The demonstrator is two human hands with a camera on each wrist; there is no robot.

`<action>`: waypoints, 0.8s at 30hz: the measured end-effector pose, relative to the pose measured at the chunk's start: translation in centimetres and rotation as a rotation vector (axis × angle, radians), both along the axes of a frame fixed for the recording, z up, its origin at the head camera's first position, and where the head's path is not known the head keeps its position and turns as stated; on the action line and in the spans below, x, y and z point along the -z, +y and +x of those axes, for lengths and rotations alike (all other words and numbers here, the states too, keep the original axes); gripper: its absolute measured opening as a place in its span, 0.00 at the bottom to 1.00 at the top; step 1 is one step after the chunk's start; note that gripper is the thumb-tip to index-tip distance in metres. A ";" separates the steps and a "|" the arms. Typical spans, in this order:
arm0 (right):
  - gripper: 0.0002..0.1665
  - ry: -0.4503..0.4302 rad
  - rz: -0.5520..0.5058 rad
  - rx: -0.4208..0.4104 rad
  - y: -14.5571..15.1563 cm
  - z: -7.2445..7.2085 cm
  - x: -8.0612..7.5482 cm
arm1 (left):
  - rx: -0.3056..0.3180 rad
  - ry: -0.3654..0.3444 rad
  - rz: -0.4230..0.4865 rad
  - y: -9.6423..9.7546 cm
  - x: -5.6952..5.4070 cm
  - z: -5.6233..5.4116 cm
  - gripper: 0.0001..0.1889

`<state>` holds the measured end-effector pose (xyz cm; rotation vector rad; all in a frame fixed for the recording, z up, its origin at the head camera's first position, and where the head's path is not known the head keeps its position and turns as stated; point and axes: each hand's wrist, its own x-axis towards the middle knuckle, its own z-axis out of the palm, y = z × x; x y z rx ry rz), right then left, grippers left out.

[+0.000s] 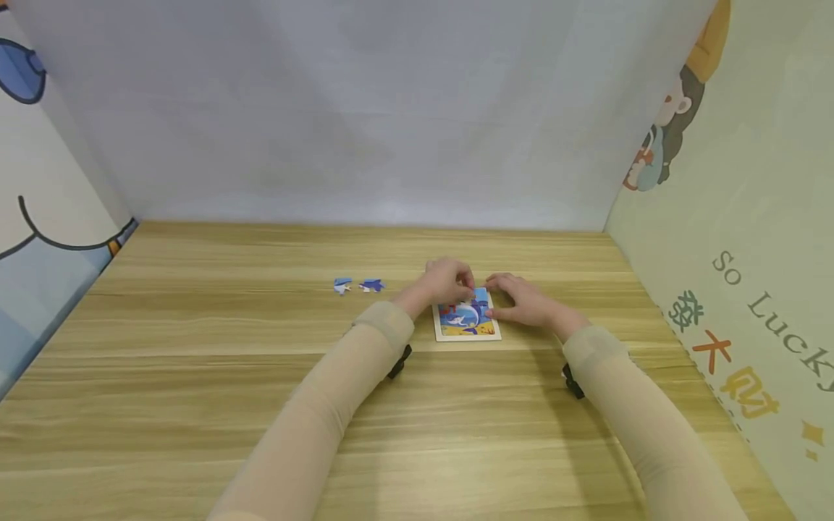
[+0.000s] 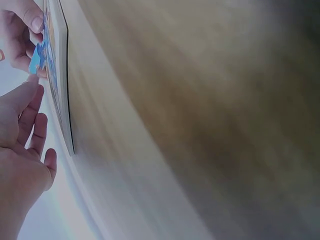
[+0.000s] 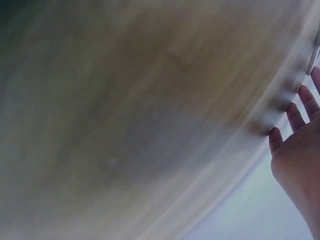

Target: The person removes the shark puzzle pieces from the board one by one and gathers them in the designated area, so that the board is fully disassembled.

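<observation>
A small sea-picture puzzle (image 1: 465, 316) with a blue-and-white whale lies in a pale frame (image 1: 468, 338) on the wooden table. Over its upper part, my left hand (image 1: 449, 281) bends its fingers down. In the left wrist view, my left hand (image 2: 20, 165) pinches the lower end of a tilted blue puzzle piece (image 2: 37, 57) just above the board. My right hand (image 1: 523, 302) rests at the frame's right edge, thumb on it and fingers extended. The right wrist view shows right-hand fingers (image 3: 296, 118) fairly straight, close to the tabletop. My left hand covers the puzzle's top left.
Two loose blue-and-white puzzle pieces (image 1: 342, 286) (image 1: 372, 286) lie to the left of the frame. A pale cloth backdrop (image 1: 365, 130) rises behind the table (image 1: 215, 318). Printed panels stand at either side. Black wrist devices (image 1: 399, 362) show below both sleeves.
</observation>
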<state>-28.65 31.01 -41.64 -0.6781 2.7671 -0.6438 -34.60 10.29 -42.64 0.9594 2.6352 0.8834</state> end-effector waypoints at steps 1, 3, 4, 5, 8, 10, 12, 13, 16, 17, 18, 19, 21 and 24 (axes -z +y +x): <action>0.37 0.006 -0.003 -0.003 0.0 0.1 0.0 | -0.001 -0.004 0.008 0.0 0.0 0.0 0.04; 0.37 0.013 -0.006 -0.005 -0.1 0.1 0.0 | -0.004 -0.022 0.029 -0.2 -0.2 0.0 0.04; 0.37 0.009 -0.004 -0.001 -0.1 0.1 0.0 | -0.005 -0.034 0.041 -0.2 -0.2 0.1 0.04; 0.37 0.004 0.001 0.006 -0.1 0.1 0.0 | -0.006 -0.045 0.049 -0.3 -0.3 0.1 0.04; 0.37 -0.024 0.013 0.024 0.0 0.0 -0.1 | -0.006 -0.081 0.075 -0.4 -0.6 0.3 0.04; 0.38 -0.035 0.029 0.036 0.0 -0.1 0.0 | -0.002 -0.103 0.089 -0.5 -0.7 0.3 0.04; 0.38 -0.037 0.041 0.038 0.0 -0.1 0.0 | 0.003 -0.122 0.108 -0.6 -0.7 0.3 0.04; 0.39 -0.040 0.046 0.042 0.0 -0.2 0.0 | 0.007 -0.123 0.120 -0.7 -0.8 0.3 0.04; 0.38 -0.039 0.055 0.044 -0.1 -0.3 0.1 | 0.022 -0.114 0.169 -0.9 -1.0 0.2 0.05; 0.38 -0.038 0.056 0.042 -0.1 -0.4 0.1 | 0.027 -0.113 0.187 -1.0 -1.2 0.1 0.05; 0.37 -0.034 0.056 0.035 0.0 -0.4 0.1 | 0.030 -0.109 0.204 -1.1 -1.4 0.1 0.05; 0.37 -0.036 0.054 0.035 0.0 -0.5 0.2 | 0.031 -0.112 0.218 -1.3 -1.6 0.0 0.05; 0.36 -0.034 0.047 0.027 0.1 -0.5 0.2 | 0.030 -0.119 0.228 -1.6 -2.0 0.0 0.05; 0.35 -0.032 0.031 0.015 0.2 -0.5 0.2 | 0.021 -0.127 0.222 -2.1 -2.6 -0.2 0.05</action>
